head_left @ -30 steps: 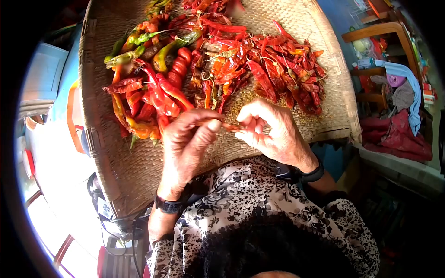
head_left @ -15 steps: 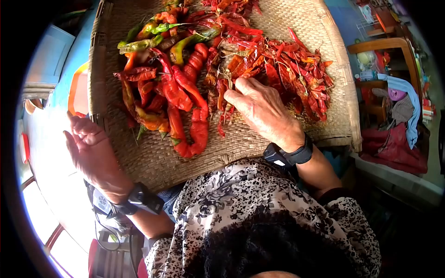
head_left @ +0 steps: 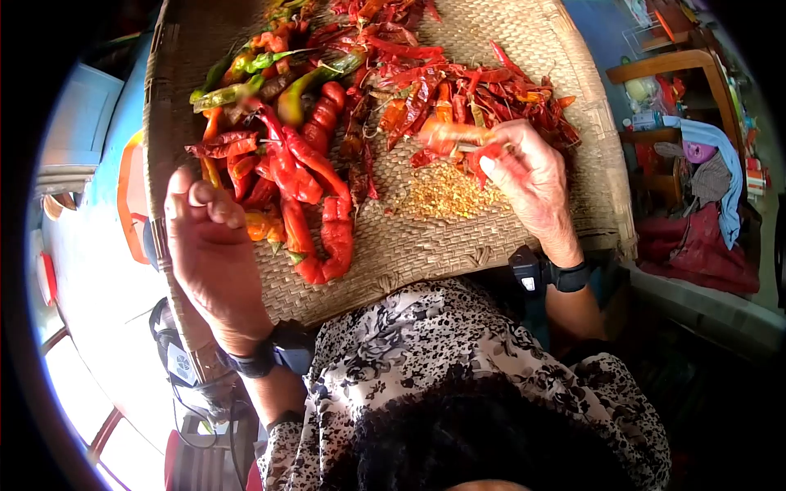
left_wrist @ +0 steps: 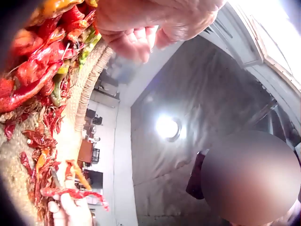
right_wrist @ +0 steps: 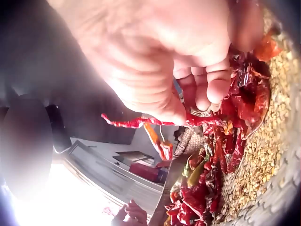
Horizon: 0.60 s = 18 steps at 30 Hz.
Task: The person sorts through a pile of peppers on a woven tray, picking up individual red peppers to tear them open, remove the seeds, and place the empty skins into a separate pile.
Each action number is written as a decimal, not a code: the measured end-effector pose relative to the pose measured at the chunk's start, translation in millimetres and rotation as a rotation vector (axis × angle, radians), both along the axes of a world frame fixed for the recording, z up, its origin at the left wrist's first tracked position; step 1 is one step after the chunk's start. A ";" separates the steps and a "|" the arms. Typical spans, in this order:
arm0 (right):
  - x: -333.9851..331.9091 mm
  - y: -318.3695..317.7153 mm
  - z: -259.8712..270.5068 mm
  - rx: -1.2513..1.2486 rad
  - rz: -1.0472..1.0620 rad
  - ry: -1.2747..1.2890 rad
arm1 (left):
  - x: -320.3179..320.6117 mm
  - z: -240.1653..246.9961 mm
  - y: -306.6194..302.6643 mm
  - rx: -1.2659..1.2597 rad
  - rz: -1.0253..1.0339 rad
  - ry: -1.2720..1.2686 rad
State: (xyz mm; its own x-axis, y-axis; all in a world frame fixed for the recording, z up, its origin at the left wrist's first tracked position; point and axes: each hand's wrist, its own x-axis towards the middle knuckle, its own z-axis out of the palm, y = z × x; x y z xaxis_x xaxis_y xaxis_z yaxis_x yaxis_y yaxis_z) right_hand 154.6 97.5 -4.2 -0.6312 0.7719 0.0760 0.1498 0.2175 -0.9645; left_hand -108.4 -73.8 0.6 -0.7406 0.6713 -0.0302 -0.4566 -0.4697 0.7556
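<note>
My right hand (head_left: 532, 184) is raised over the right part of a woven tray (head_left: 573, 192) and grips dried chili peppers. In the right wrist view, a long red chili (right_wrist: 136, 123) is pinched under the thumb, with an orange chili (right_wrist: 153, 136) hanging beside it. A small bluish-grey strip (right_wrist: 178, 88) shows against the palm; I cannot tell what it is. My left hand (head_left: 214, 262) hovers over the tray's left edge, fingers loosely bent, holding nothing. Plump red peppers (head_left: 307, 172) lie close to it.
Dried red chilies (head_left: 524, 94) are heaped at the tray's right and back. Yellow seeds (head_left: 450, 195) are spread in front of them. Green peppers (head_left: 233, 94) lie at the back left. A wooden chair (head_left: 667, 61) draped with cloths stands to the right.
The hands, together over the tray one second ago, have parted. The left swung out left, then came back partway. The right reached into the dried chilies and has lifted some, baring more seeds.
</note>
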 end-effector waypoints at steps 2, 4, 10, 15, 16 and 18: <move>1.7 -2.0 2.2 -0.033 -0.084 0.082 | 11.6 -1.3 6.9 -0.024 -0.035 0.031; 3.0 -2.5 8.0 -0.044 -0.066 0.062 | 25.9 1.6 13.7 -0.124 -0.057 0.112; -0.9 -10.5 7.3 -0.252 0.118 0.069 | 62.6 -5.1 23.2 -0.312 -0.367 0.341; -19.1 -32.0 18.6 -0.314 0.196 0.012 | 77.9 -9.9 32.1 -0.297 -0.485 0.813; -21.4 -33.6 20.7 -0.406 0.230 0.032 | 80.9 -14.9 32.9 -0.305 -0.490 0.835; -24.5 -37.5 17.1 -0.414 0.241 0.042 | 81.4 -18.7 31.3 -0.313 -0.559 0.687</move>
